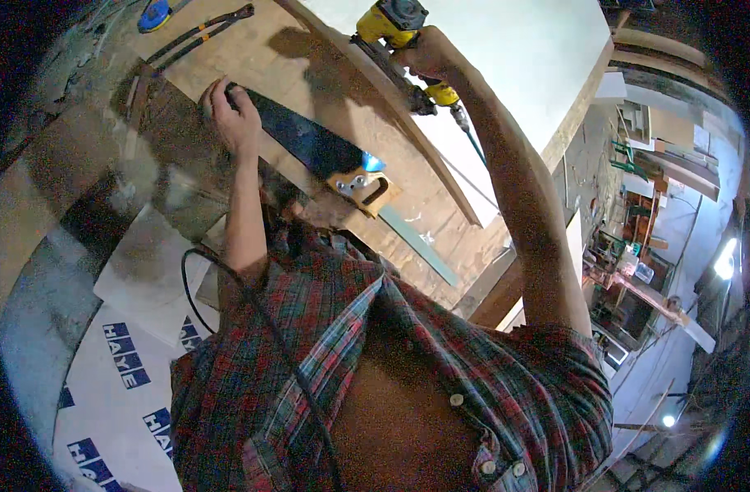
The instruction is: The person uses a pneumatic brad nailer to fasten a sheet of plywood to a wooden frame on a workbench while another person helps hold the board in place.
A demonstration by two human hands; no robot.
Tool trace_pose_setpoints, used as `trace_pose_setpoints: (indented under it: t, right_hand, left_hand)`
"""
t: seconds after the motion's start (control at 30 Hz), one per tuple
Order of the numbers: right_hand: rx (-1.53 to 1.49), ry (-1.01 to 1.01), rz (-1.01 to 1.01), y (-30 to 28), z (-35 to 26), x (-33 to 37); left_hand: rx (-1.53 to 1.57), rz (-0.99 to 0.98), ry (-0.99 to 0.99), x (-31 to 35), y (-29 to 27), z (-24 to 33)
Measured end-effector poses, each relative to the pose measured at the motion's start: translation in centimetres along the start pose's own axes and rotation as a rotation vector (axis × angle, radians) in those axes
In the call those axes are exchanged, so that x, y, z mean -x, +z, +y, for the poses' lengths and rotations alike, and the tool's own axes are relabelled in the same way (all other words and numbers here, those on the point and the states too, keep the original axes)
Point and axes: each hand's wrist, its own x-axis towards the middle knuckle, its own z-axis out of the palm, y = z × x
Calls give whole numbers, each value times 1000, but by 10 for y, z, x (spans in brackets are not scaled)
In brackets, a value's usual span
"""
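Observation:
My right hand [425,56] is wrapped round the handle of a yellow and black nail gun [389,23]. A hose runs from its rear fitting. The gun is over the long edge of a white panel with a wooden rim [522,61]; I cannot tell whether its nose touches the wood. Over on the left, my left hand [231,116] lies on the edge of the plywood bench [309,98], its fingers a little apart. The hand is beside the tip of a handsaw [305,135], whose wooden handle points toward me.
A blue tape measure [154,15] and a dark strap-like bar [198,37] lie at the bench's far left. Near the saw handle is a green-grey strip [418,244]. A black cable [268,328] hangs across my shirt. Boards and clutter [637,271] line the right side.

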Motion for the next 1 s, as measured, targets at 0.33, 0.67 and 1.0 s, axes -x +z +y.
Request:
trace_pose_setpoints:
  t: [0.33, 0.67, 1.0]
  right_hand:
    - [-70, -112, -58, 9, 31, 13]
    - [-64, -109, -72, 11, 25, 17]
    - [-10, -99, 13, 3, 4, 33]
  left_hand:
    - [-70, 207, 70, 1, 12, -22]
    - [-73, 198, -16, 0, 7, -17]
    - [-80, 148, -26, -2, 4, -5]
